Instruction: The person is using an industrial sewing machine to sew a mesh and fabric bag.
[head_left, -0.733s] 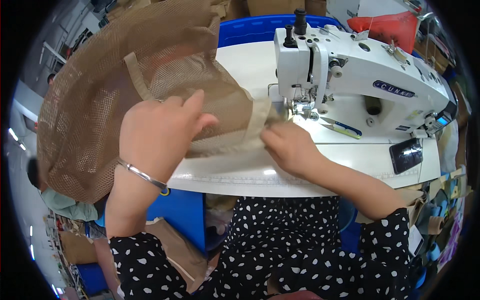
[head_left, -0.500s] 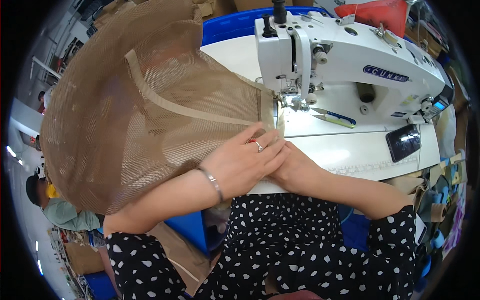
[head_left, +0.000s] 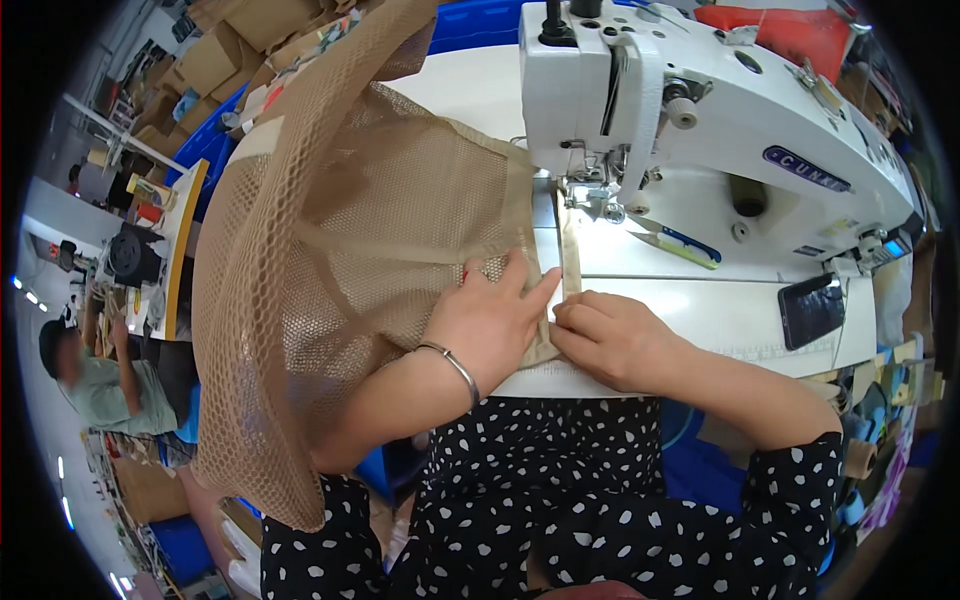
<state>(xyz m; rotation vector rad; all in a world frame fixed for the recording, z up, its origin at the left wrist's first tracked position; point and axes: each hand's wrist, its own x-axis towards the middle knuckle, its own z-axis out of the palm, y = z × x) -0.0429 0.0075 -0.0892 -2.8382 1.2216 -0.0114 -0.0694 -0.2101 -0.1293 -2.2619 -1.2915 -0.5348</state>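
Note:
A large tan mesh piece (head_left: 400, 190), bunched and standing up at the left, lies with its bound edge along the machine bed. My left hand (head_left: 487, 318) rests on that mesh near the edge, fingers spread. Just right of it, my right hand (head_left: 620, 342) is closed, its fingertips pinching the lower end of a narrow tan binding strip (head_left: 571, 250). The strip runs up to the presser foot (head_left: 590, 195) of a white sewing machine (head_left: 720, 110). A gap shows between strip and mesh edge. My right fingers partly hide the mesh's lower corner.
Thread snips (head_left: 680, 245) lie on the bed right of the needle. A black phone (head_left: 811, 311) sits at the table's right end. A blue bin (head_left: 475, 22) stands behind the table. Far left, another person (head_left: 115, 380) sits at a workstation.
My hands have come apart; before, the left overlapped the right. The mesh has shifted and folded over to the right, and the binding strip now shows separate from its edge.

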